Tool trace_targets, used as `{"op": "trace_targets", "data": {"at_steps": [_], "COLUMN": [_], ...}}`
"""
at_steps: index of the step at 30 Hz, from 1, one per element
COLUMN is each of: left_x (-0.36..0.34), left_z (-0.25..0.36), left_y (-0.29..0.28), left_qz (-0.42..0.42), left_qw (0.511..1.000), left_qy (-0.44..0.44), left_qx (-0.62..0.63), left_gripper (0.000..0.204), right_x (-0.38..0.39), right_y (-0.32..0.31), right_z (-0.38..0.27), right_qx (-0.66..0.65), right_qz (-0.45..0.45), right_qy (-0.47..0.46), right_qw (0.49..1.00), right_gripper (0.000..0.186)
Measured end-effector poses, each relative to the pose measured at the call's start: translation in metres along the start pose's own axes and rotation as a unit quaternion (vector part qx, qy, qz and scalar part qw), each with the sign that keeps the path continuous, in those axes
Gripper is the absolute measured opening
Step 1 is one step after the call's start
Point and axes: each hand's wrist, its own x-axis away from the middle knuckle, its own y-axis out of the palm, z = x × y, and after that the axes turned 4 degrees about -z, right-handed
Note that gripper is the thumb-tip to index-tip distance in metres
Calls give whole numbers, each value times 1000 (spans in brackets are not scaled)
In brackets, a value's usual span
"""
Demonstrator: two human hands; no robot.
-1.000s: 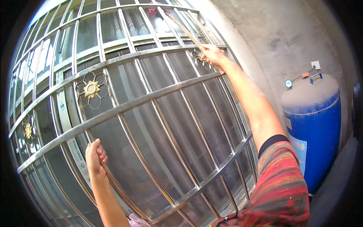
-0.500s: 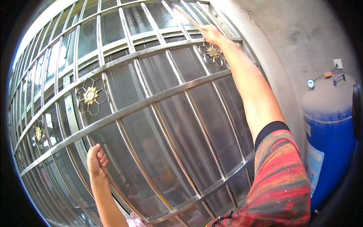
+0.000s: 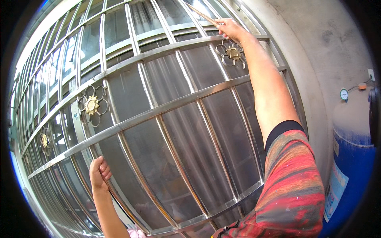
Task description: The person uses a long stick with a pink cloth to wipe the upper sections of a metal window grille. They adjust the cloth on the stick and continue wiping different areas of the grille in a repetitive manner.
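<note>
My left hand (image 3: 99, 173) is closed round a vertical bar of a stainless steel window grille (image 3: 178, 89), at lower left. Near the top right, my right hand (image 3: 228, 29) grips a thin wooden stick (image 3: 202, 14) that slants up and left across the bars; its far end is hard to make out. Just below that hand is a metal flower ornament (image 3: 233, 53); others (image 3: 92, 104) sit along the same band. Behind the bars are glass panes (image 3: 111, 37) and a pleated curtain (image 3: 145, 16). A small pink item (image 3: 137, 232) shows at the bottom edge.
A grey plaster wall (image 3: 321, 35) borders the grille on the right. A blue tank (image 3: 349, 166) with a dusty top stands against it at the far right, with a round gauge (image 3: 343, 94), a cable and a white wall socket (image 3: 370, 74) above.
My right hand with the stick has risen higher; the red item earlier at the stick's far end is out of view. The view has shifted, and the tank sits farther right. My left hand still grips its bar.
</note>
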Motion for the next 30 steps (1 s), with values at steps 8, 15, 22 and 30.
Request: {"op": "trace_targets", "data": {"at_steps": [8,15,22,30], "left_x": [0,0,1,0], "left_z": [-1,-2,-1,-1], "left_y": [0,-2,1,0], "left_qz": [0,4,3,-1], "left_qw": [1000,1000,1000,1000], "left_qy": [11,17,18,11], "left_qx": [9,8,-1,2], "left_gripper": [23,24,25,25], "right_x": [-31,-24,-22,0], "right_y": [37,8,22,30], "right_z": [-10,-10,-21,-41], "right_qx": [204,200,247,240], "right_qz": [126,128,153,150], "right_qy": [13,91,104,159], "right_qw": [971,967,951,946], "right_gripper": [32,29,31,31]}}
